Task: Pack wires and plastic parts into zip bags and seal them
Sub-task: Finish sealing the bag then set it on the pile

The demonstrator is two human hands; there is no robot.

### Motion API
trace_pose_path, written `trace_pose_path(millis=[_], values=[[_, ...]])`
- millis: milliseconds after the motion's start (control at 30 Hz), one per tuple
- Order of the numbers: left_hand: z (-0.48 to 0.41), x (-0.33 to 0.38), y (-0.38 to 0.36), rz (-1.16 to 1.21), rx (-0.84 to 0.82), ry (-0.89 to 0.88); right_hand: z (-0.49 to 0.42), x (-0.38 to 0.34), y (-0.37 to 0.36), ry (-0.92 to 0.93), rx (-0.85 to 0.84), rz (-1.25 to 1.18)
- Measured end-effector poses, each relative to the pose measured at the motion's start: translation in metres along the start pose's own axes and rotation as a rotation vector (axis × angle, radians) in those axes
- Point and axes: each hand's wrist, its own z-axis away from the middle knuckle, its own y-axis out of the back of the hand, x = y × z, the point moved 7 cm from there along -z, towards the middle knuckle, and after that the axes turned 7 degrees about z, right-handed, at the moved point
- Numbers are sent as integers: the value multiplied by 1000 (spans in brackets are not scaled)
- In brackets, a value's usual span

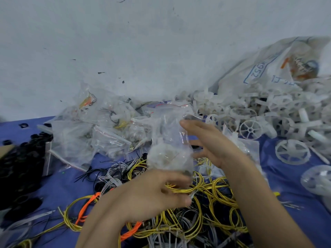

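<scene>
Head view, left hand (152,196) blurred, grip unclear, right hand (213,145) released against zip bag (168,140)

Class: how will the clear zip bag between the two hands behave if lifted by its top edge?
The zip bag probably flops: its thin film is creased and slack. Likely bottom-heavy, since pale contents bunch at its lower end above the left hand. The glossy film may slip, so the open right hand at its side helps.
</scene>
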Motion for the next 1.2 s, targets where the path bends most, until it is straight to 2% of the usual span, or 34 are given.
trace_pose_path(millis=[67, 200, 333, 400, 467, 567, 667, 800, 833, 900, 967, 1000, 1067, 1100, 1133, 1200], values=[[-2, -9, -1, -84, -16, 68, -7, 10, 8, -8, 102, -22], [5, -24, 37, -156, 273, 86, -16, 19, 14, 12, 138, -56], [18, -39, 73, -100, 553, 67, -20, 14, 1, -1, -57, -576], [25, -41, 88, 8, 716, 30, -18, 6, -4, 33, -186, -680], [28, -42, 93, 130, 797, 3, -11, -5, -8, 83, -304, -695], [22, -37, 85, 249, 731, -20, -4, -14, -12, 124, -402, -794], [15, -21, 73, 344, 619, -138, -1, -19, -17, 115, -464, -908], [5, -12, 59, 564, 535, -213, 0, -22, -29, 112, -480, -876], [3, -12, 58, 587, 567, -222, -1, -21, -29, 114, -444, -815], [6, -17, 63, 628, 707, -205, -9, -11, -19, 110, -265, -567], [15, -29, 74, 693, 845, -180, -16, 2, 1, 101, -35, -108], [21, -33, 81, 712, 906, -193, -17, 9, 7, 72, -3, 186], [36, -37, 99, 736, 1051, -263, -16, 27, 4, -20, -154, 761], [46, -36, 107, 722, 1130, -313, -13, 37, 0, -68, -275, 948], [56, -35, 113, 669, 1205, -367, -9, 43, -5, -100, -375, 1065], [69, -33, 121, 530, 1287, -411, -5, 40, -16, -39, -418, 1173]])
